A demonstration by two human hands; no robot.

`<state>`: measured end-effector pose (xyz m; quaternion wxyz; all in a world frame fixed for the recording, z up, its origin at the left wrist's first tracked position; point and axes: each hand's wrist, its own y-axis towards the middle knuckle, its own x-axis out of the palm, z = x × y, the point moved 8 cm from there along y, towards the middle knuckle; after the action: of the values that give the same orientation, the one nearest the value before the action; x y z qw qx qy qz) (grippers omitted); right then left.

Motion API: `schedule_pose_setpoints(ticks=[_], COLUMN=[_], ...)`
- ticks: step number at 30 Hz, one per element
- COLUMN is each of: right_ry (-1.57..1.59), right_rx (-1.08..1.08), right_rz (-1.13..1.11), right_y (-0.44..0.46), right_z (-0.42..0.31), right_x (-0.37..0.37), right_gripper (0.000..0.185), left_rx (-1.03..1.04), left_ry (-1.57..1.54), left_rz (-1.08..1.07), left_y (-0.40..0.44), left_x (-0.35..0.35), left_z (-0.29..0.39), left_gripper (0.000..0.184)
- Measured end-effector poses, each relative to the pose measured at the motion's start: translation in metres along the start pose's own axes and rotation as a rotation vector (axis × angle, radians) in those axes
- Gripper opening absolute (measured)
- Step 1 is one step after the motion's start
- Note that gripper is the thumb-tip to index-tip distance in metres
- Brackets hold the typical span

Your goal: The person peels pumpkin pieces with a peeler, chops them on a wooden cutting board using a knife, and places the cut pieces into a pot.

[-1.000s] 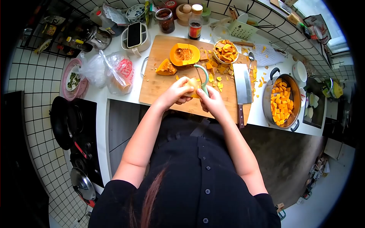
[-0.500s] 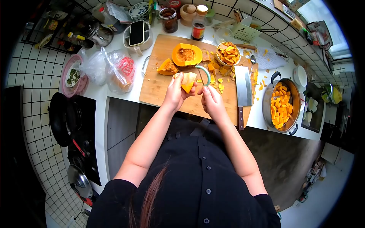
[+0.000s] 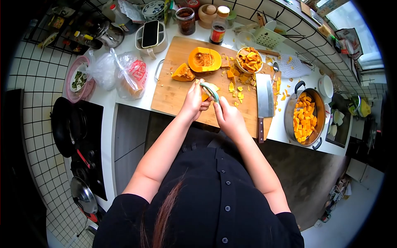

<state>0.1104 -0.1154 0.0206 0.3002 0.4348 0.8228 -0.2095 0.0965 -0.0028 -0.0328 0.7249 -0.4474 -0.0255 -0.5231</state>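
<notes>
My left hand (image 3: 193, 101) is closed around a piece of pumpkin (image 3: 214, 87), mostly hidden behind fingers and tool. In my right hand (image 3: 228, 115) is a pale green peeler (image 3: 211, 92), its head lying across the pumpkin piece. Both hands are over the near edge of the wooden cutting board (image 3: 173, 53). Just beyond them on the board rest a seeded pumpkin half (image 3: 213, 60) and a smaller pumpkin wedge (image 3: 182, 73). Orange peel scraps (image 3: 240, 95) lie to the right of the peeler.
A cleaver (image 3: 264, 97) lies on the board's right side, handle over the front edge. Behind it stands a bowl of peelings (image 3: 249, 62). Farther right is a pot (image 3: 291, 120) holding pumpkin chunks. Plastic bags (image 3: 130, 78) sit left of the board, near the stove (image 3: 97, 144).
My right hand has brought the peeler left onto the pumpkin piece, from its position just to the right of it. My left hand keeps its hold, nearly in the same place.
</notes>
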Motion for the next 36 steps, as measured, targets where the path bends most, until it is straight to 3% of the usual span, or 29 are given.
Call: schedule_pose_setpoints(ticks=[7, 9, 10, 12, 15, 18, 22, 29, 32, 33, 36], right_ry=[-0.128, -0.132, -0.072, -0.010, 0.078, 0.222, 0.364, 0.330, 0.410, 0.455, 0.490], right_rx=[0.031, 0.043, 0.229, 0.355, 0.358, 0.277, 0.189, 0.093, 0.151, 0.174, 0.205], right_rz=[0.035, 0.113, 0.131, 0.133, 0.107, 0.104, 0.024, -0.023, -0.037, -0.039, -0.022], right_y=[0.000, 0.006, 0.009, 0.003, 0.000, 0.001, 0.002, -0.001, 0.000, 0.001, 0.002], right_z=[0.016, 0.043, 0.080, 0.123, 0.107, 0.077, 0.031, -0.001, 0.003, 0.005, 0.012], right_x=[0.007, 0.011, 0.008, -0.007, -0.022, -0.020, -0.023, -0.016, -0.014, -0.014, -0.017], right_gripper=[0.020, 0.023, 0.025, 0.028, 0.030, 0.029, 0.026, 0.023, 0.024, 0.025, 0.026], left_rx=[0.039, -0.045, -0.087, -0.009, 0.057, 0.019, 0.042, 0.008, 0.002, 0.015, 0.095], left_ry=[0.051, 0.045, 0.044, 0.100, 0.166, 0.027, -0.149, -0.092, -0.118, -0.167, 0.032], left_rz=[-0.084, -0.118, -0.135, -0.186, -0.135, -0.141, -0.298, -0.304, -0.331, -0.312, -0.352], left_y=[0.002, -0.002, -0.006, -0.018, -0.019, -0.009, -0.013, -0.005, -0.008, -0.016, -0.019], left_x=[-0.004, -0.004, -0.001, 0.011, 0.000, -0.006, 0.008, 0.005, 0.012, 0.019, 0.016], left_z=[-0.004, -0.007, -0.007, 0.012, 0.023, 0.020, 0.025, 0.009, 0.008, 0.015, 0.024], left_gripper=[0.040, 0.038, 0.037, 0.030, 0.033, 0.033, 0.035, 0.043, 0.038, 0.028, 0.018])
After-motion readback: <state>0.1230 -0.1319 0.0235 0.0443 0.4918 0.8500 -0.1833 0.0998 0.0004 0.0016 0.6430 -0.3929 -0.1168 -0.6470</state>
